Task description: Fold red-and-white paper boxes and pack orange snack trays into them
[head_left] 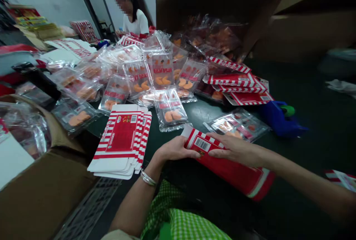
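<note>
A red and white striped carton (pixel 230 171) with a barcode lies slantwise between my two hands, low over the dark table. My left hand (pixel 178 149) grips its upper left end, thumb on the front face. Across the carton's upper edge lies my right hand (pixel 236 149), closed on it with the thumb on the printed side. Just beyond my right hand is a clear plastic packet (pixel 239 124) with orange pieces inside. To the left of my left hand sits a stack of flat striped cartons (pixel 119 136). Another clear packet (pixel 170 110) lies just past my left hand.
A heap of clear packets (pixel 139 69) covers the table's far side. Striped cartons (pixel 239 84) are piled at right, near a blue tape dispenser (pixel 283 119). An open cardboard box (pixel 47 188) stands at left, and a large one (pixel 222 6) behind. A person (pixel 136 21) sits opposite.
</note>
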`<state>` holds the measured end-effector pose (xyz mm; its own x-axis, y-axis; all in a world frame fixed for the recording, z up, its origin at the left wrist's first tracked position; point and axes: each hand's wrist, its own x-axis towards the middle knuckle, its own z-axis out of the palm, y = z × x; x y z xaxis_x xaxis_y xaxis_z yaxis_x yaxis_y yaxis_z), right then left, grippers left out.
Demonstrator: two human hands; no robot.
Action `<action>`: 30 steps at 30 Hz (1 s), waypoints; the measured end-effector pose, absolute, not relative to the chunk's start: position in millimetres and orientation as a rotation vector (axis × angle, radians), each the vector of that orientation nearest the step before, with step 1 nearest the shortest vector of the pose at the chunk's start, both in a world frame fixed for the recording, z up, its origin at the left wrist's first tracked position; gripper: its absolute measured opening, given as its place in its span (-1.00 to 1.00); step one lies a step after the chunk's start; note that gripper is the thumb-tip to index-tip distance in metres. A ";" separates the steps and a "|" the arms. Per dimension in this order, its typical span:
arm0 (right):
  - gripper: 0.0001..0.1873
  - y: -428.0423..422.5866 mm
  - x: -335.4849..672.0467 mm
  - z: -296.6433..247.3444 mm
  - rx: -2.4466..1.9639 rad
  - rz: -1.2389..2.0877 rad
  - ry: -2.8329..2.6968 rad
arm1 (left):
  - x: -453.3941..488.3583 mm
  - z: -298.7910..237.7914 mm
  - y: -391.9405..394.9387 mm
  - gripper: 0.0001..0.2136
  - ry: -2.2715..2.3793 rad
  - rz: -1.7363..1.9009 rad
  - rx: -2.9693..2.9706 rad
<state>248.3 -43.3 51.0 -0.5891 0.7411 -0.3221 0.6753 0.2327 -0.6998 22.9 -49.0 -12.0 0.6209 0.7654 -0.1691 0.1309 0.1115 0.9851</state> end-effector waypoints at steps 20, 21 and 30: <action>-0.41 -61.8 278.4 44.4 -1.372 1.588 -1.387 | 104.5 -8.4 -77.7 -0.41 0.783 1.087 0.641; -0.40 -63.5 283.4 45.8 -1.324 1.741 -1.293 | 101.1 -7.4 -76.5 -0.44 0.777 1.064 0.661; -0.36 -75.6 304.7 25.1 -0.953 1.995 -0.932 | 85.2 -7.8 -80.8 -0.48 0.786 0.907 0.810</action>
